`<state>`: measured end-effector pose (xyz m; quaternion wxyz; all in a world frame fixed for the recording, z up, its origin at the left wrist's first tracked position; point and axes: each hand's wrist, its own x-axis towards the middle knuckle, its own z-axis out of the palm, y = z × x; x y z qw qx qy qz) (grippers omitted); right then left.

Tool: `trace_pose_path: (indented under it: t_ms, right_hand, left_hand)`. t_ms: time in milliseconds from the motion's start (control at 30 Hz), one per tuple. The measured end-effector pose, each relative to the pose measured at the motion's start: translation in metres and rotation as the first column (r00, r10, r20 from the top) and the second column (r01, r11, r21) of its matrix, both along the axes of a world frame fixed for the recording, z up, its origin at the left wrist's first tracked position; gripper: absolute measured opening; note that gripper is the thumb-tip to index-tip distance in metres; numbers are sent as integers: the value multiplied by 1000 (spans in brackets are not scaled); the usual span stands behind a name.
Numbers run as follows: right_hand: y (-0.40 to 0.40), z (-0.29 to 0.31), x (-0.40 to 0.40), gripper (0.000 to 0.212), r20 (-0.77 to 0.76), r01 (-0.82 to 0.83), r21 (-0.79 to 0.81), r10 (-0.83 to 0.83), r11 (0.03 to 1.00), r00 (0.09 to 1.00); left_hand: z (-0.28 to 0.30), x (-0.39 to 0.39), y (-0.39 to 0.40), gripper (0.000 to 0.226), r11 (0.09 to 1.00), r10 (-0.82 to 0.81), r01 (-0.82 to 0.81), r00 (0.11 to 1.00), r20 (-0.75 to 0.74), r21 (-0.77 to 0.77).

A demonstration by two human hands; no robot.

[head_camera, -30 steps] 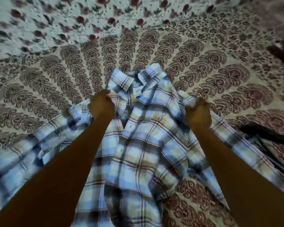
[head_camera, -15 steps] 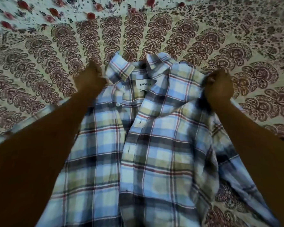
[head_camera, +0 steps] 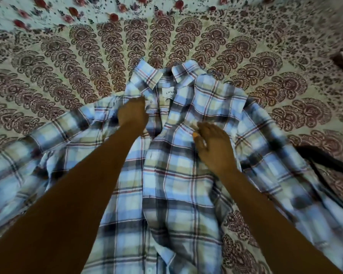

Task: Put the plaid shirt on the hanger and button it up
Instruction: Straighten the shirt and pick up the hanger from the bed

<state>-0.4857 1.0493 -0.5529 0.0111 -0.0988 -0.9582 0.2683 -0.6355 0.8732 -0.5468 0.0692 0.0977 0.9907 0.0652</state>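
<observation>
I am looking down at a patterned bedspread (head_camera: 71,62) filling the view, with the plaid shirt (head_camera: 178,175) lying face up at its centre, front unbuttoned, collar (head_camera: 147,76) pointing to twelve o'clock. A dark hanger (head_camera: 329,161), I judge, is lying at three o'clock, just beside the sleeve and not yet inside the shirt. My left hand (head_camera: 132,113) is curling into the left front panel below the collar, though I cannot tell whether it is actually gripping cloth. My right hand (head_camera: 214,147) is resting flat, fingers loose, on the right panel. I am judging that spreading both panels wide first is the way to make room for the hanger.
</observation>
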Motion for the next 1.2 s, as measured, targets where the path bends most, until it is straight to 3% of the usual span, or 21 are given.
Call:
trace_pose_path:
  t_ms: [67, 100, 167, 200, 267, 367, 433, 500, 600, 700, 900, 1067, 1133, 1200]
  right_hand:
    - [-14, 5, 14, 77, 64, -88, -9, 88, 996, 994]
    - [-21, 4, 22, 81, 147, -139, 3, 137, 990, 980]
    - [-27, -5, 30, 84, 308, -196, 50, 172, 979, 936]
    - [-28, -10, 33, 84, 358, -202, 68, 165, 977, 919]
    - [-27, -15, 34, 85, 386, -206, 100, 153, 973, 910]
    - [-26, -10, 33, 84, 418, -213, 103, 152, 972, 895]
    - [-27, -4, 39, 79, 391, -175, 85, 129, 981, 911]
    - [-31, -1, 55, 70, 335, -122, 59, 96, 991, 937]
    - [-50, 4, 108, 82, 264, -59, -38, 67, 998, 962]
    - [-72, 4, 174, 75, 215, 33, -122, -6, 992, 977]
    - [-98, 13, 271, 79, 269, 386, -160, -336, 909, 903]
    - [-100, 32, 297, 59, 496, 434, -391, -211, 812, 842]
    - [-99, 41, 304, 45, 475, 356, -309, -182, 882, 861]
    - [-102, 59, 310, 26, 360, 340, -144, -271, 929, 893]
  left_hand:
    - [11, -1, 0, 24, 995, 8, -12, 999, -41, -96]
    - [16, -2, 2, 23, 997, 33, -37, 998, -54, -64]
    - [22, -8, 10, 29, 969, 156, -144, 987, -47, 201]
    - [22, -8, 12, 32, 913, 173, -157, 985, -11, 377]
    - [17, -4, 15, 39, 850, 13, -83, 990, 137, 520]
    - [1, 17, 13, 45, 926, -284, 130, 857, 430, 353]
    - [-5, 32, 7, 52, 916, -317, 177, 870, 377, 360]
    - [2, 59, -4, 59, 862, -248, 94, 935, 254, 498]
    - [6, 128, -34, 46, 795, -185, -29, 939, 288, 606]
    - [7, 209, -61, 58, 753, -190, -76, 926, 326, 653]
    - [22, 340, -67, 54, 786, 18, -285, 898, 440, 549]
    - [37, 365, -43, 53, 770, 225, -486, 813, 536, 414]
    - [38, 365, -39, 49, 753, 260, -524, 793, 550, 399]
    - [39, 365, -41, 36, 721, 276, -542, 796, 539, 432]
